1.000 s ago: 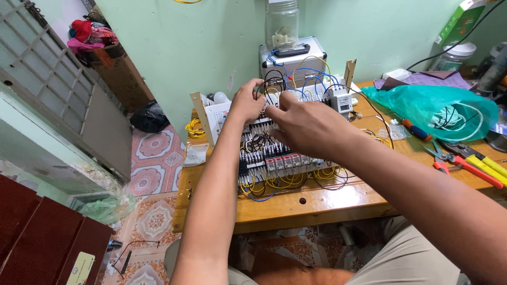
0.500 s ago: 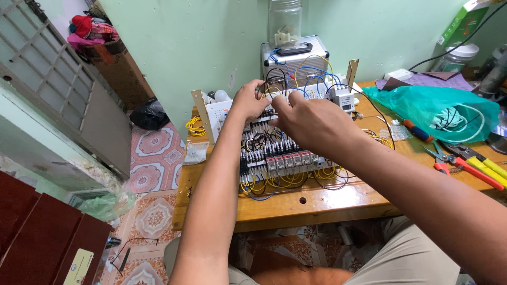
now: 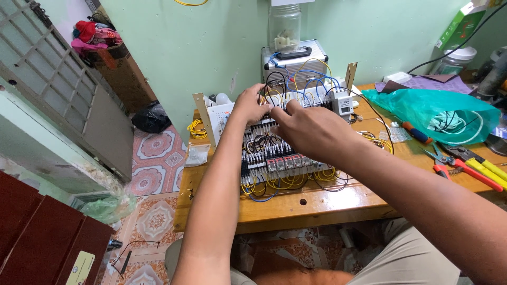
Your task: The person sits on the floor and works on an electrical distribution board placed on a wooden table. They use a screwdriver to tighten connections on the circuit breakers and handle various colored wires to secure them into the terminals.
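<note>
Both hands on wiring board [image 3: 285,158]: left hand [image 3: 252,105] pinching wires up top, right hand [image 3: 311,129] curled over the terminals; grip hidden. Best keep wires untangled, steady.

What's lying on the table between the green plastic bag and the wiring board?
In the head view, a red-handled screwdriver lies between the green plastic bag and the wiring board, beside loose yellow wires.

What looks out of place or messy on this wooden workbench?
Nothing looks damaged or spilled. Yellow wires sprawl loose off the wired relay panel that the left hand and right hand touch; red-handled pliers lie scattered beside a green plastic bag.
</note>
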